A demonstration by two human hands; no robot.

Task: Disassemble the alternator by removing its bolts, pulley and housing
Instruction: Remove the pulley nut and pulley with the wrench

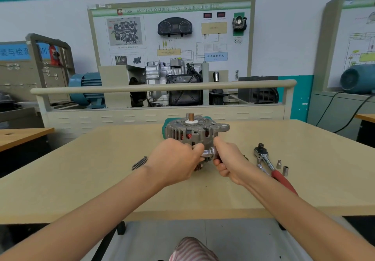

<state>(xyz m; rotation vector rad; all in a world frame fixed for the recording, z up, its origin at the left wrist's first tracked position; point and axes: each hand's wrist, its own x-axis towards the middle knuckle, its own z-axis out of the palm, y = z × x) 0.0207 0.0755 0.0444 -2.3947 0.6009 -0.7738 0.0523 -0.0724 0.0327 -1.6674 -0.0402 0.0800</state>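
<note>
- Head view: your alternator (195, 131) stands upright near the middle of the table (81, 179), its copper-tipped shaft (191, 116) pointing up and copper windings showing through the slots in the housing.
- Your left hand (175, 160) is curled against the front lower side of the alternator — the fingers wrap around its body, gripping it.
- Your right hand (227, 159) is clenched around a shiny metal tool (211, 153) held level at the alternator's front; its tip sits between your two hands. What kind of tool it is I cannot tell.
- The pulley (198, 167) peeks out under your left hand, at the alternator's base.
- Long bolts (139, 162) lie on the table left of your left wrist.
- A red-handled ratchet (269, 165) lies to your right, with small sockets (282, 166) just beside it.
</note>
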